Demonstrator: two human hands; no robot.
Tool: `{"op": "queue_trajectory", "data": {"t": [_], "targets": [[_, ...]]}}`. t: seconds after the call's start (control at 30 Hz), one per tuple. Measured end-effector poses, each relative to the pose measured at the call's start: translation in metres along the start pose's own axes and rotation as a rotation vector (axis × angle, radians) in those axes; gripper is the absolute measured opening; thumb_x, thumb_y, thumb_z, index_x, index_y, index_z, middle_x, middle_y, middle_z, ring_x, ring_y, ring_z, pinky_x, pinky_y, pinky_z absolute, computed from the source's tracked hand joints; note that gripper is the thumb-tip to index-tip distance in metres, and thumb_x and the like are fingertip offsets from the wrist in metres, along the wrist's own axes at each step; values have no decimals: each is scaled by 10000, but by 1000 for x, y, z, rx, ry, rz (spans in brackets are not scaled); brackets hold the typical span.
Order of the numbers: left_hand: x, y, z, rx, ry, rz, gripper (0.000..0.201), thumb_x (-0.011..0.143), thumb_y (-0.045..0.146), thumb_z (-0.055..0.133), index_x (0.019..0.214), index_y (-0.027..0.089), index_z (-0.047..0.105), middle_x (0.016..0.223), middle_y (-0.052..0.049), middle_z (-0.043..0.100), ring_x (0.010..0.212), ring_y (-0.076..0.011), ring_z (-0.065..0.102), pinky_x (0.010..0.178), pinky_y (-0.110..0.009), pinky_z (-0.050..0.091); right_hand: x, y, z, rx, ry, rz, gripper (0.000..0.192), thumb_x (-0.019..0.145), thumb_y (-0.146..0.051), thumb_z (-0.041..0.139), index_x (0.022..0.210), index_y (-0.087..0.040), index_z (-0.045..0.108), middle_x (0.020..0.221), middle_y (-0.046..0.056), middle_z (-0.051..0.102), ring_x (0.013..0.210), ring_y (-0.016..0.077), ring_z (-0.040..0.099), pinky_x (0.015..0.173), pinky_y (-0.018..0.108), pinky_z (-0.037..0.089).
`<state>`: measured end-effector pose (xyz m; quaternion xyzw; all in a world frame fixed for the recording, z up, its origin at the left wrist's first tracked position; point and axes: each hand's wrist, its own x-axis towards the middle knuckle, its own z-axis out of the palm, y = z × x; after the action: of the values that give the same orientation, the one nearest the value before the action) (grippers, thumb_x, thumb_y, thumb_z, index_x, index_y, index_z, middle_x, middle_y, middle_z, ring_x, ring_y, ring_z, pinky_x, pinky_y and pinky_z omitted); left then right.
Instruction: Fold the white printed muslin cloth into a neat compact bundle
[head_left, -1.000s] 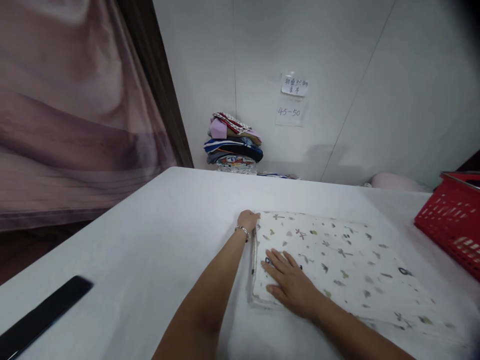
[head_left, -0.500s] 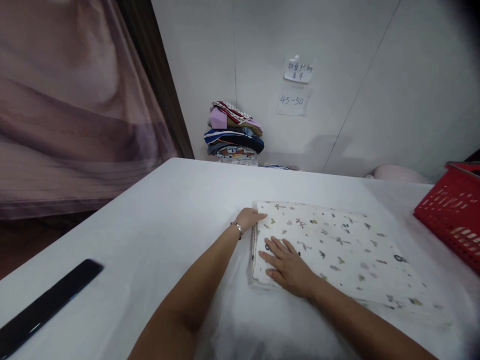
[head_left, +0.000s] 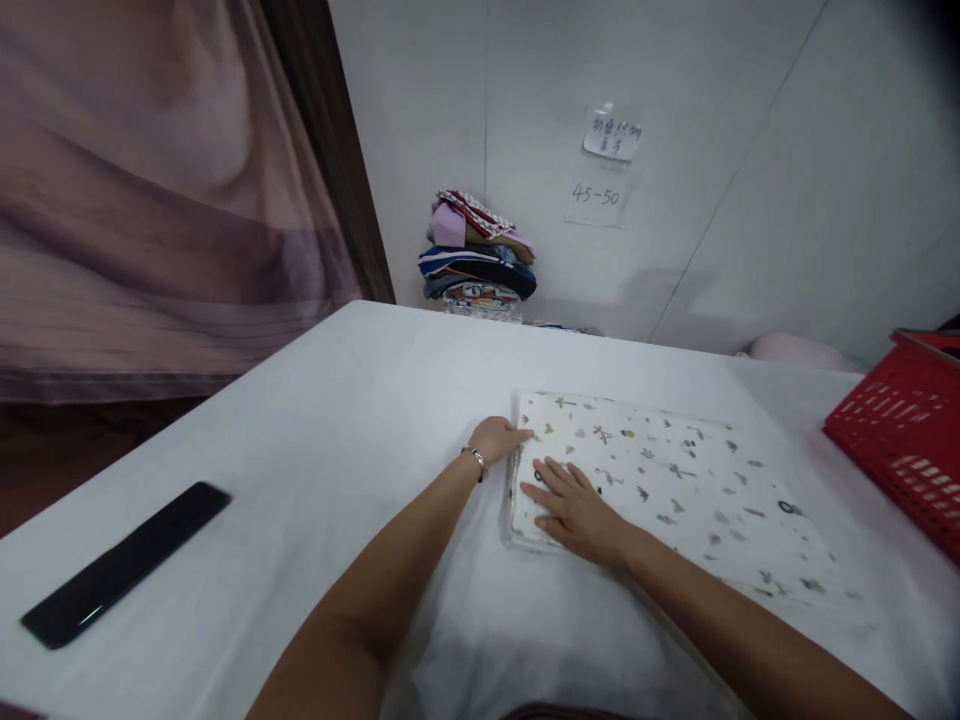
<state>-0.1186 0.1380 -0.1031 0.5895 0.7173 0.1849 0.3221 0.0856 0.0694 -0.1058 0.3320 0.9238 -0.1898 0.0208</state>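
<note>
1. White cloth printed with small dark and green figures, the folded fabric [head_left: 660, 480] lies flat on the table [head_left: 337, 440], right of its middle.
2. The right hand [head_left: 577, 510] lies palm down on the fabric's near left corner, fingers [head_left: 544, 492] spread and flat, gripping nothing.
3. The left hand [head_left: 499, 438], a bracelet [head_left: 475, 458] on its wrist, rests at the fabric's left edge; its fingers touch that edge, and whether they pinch it cannot be told.
4. A black flat object [head_left: 124, 565] lies well apart at the table's near left.
5. A red basket [head_left: 900, 440] stands at the right edge.
6. A stack of folded clothes [head_left: 480, 255] sits by the wall, below two paper notes [head_left: 604, 170].
</note>
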Motion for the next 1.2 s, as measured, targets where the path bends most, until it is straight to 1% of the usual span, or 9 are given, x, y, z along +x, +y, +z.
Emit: {"op": "queue_trajectory", "data": {"t": [0.23,0.37,0.47,0.63,0.73,0.9,1.03,1.13,1.2], "targets": [[-13,2,1,12,-65,54,359,658,531,625,577,183,588,585,-1,585,595,-138,530,533,-244,325,-1,-10,-4,-28,46,-1,489,935,-357,352,1413,-258,322,1528,66,87,1397,240,12,1106,510,73],[-19,-2,4,-15,-108,95,353,639,493,646,506,188,528,476,41,464,522,-112,449,497,-244,288,0,-13,-2,-37,63,-32,490,921,-299,352,1403,-211,341,1526,71,98,1398,221,24,1118,488,68],[-22,-5,7,-13,-95,78,356,656,453,640,471,187,492,442,50,404,504,-106,410,494,-250,271,1,-13,0,-23,61,-51,497,919,-284,338,1411,-215,327,1523,57,124,1399,214,43,1122,484,73],[-25,-6,7,-14,-74,58,346,702,418,593,466,184,494,433,44,396,500,-111,414,497,-258,265,1,-13,1,4,54,-61,499,920,-268,322,1417,-232,319,1515,43,174,1394,208,105,1125,477,91],[-26,-3,7,-10,-57,54,319,692,402,601,481,184,503,463,32,450,527,-120,449,508,-257,278,2,-14,2,-11,50,-50,502,918,-261,323,1419,-225,317,1514,48,172,1392,214,114,1123,480,104],[-22,6,14,-20,95,22,309,736,478,554,615,193,557,654,-12,610,637,-148,538,561,-256,330,2,-15,5,-34,49,-50,504,930,-258,303,1433,-225,287,1517,45,161,1393,214,105,1124,481,104],[-21,7,24,-10,244,11,240,758,436,563,705,204,585,807,-29,652,754,-160,572,622,-253,365,0,-12,1,4,43,-59,501,924,-282,328,1422,-236,313,1511,44,187,1387,226,142,1115,496,130],[-22,6,29,-23,311,35,209,774,410,567,738,205,585,849,-31,644,789,-158,569,655,-252,379,6,-6,-10,122,111,-70,428,906,-310,369,1315,-264,487,1443,29,361,1328,236,312,1084,478,246],[-23,5,31,-38,333,50,193,779,394,568,736,206,578,835,-24,633,779,-154,564,660,-254,380,18,2,-20,232,232,-18,370,889,-301,387,1189,-267,602,1321,24,521,1224,225,457,1031,423,352]]}}
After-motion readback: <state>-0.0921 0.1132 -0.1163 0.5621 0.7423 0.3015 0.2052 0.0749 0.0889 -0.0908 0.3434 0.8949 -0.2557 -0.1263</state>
